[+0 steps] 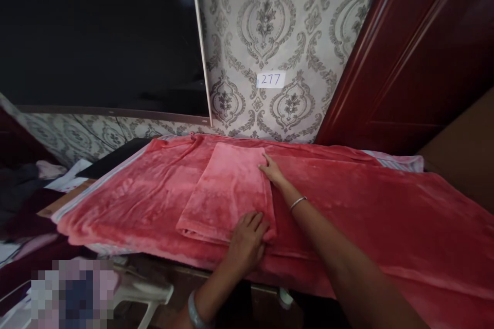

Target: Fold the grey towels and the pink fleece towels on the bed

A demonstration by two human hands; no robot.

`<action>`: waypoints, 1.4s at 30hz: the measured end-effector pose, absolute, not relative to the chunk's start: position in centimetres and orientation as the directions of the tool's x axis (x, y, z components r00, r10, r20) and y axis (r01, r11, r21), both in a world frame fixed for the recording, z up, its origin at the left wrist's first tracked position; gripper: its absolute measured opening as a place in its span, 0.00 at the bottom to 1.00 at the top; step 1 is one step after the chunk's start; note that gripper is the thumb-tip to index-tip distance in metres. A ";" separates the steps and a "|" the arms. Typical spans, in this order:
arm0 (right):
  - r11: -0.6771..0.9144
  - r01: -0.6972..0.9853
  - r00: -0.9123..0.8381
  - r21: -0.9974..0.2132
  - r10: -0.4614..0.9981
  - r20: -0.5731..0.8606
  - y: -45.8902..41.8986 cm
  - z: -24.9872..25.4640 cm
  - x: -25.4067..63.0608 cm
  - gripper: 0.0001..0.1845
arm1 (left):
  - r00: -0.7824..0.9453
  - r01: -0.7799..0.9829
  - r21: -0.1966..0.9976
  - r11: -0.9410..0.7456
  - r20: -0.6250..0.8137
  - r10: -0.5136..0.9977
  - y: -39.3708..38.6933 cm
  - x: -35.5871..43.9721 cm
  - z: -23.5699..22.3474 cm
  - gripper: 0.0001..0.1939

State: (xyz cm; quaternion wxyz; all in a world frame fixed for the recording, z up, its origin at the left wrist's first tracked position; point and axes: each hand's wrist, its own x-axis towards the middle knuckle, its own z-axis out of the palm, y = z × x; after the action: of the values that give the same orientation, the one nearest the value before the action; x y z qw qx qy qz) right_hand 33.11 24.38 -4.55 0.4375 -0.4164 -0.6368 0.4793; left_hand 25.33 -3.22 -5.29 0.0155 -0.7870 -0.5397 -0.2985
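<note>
A folded pink fleece piece [226, 190], perhaps a garment or small blanket, lies on a larger red-pink plush blanket [335, 205]. At its near right corner is my left hand [249, 241], its fingers curled down onto the cloth. My right hand [272, 170] touches the far right edge, thumb and index finger stretched apart; the other fingers are partly hidden. The folded piece lies flat, narrower at the far end and wider toward me, with layered edges along its near side.
A large dark screen [104, 36] stands at the back left before patterned wallpaper [266, 20]. A dark red wooden panel [397, 56] rises at the right. Below the blanket's near edge is a white plastic chair [144, 290]. Papers and cloth lie at the left.
</note>
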 end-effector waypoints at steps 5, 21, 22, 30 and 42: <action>0.216 0.266 -0.215 -0.939 0.963 0.161 24.4 -4.0 33.4 0.32 | 0.221 0.852 0.321 -0.413 0.495 0.840 -3.1 25.2 -4.8 0.31; 0.200 0.679 -0.156 -0.706 0.979 0.128 22.8 -2.1 33.4 0.34 | 0.234 0.852 0.344 -0.394 0.421 0.876 -3.1 25.4 -5.3 0.33; 0.195 0.699 -0.156 -0.688 0.980 0.120 22.5 -2.0 33.5 0.34 | 0.237 0.853 0.352 -0.385 0.398 0.886 -3.3 25.6 -5.2 0.32; 0.307 0.784 -0.216 -0.540 0.950 0.227 19.9 1.5 32.2 0.36 | 0.187 0.686 0.610 -0.397 0.379 0.906 -1.8 19.5 0.4 0.26; 0.393 0.883 -0.381 -0.255 0.919 0.098 15.0 -2.6 31.2 0.38 | -0.094 0.996 0.008 0.094 0.116 0.989 8.5 12.3 -1.2 0.35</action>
State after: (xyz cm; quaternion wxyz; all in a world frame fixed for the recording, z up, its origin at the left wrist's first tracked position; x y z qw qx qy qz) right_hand 31.24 14.97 -2.56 0.1122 -0.5449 -0.8271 0.0805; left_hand 12.30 8.49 -1.22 0.0402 -0.6719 -0.7384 -0.0421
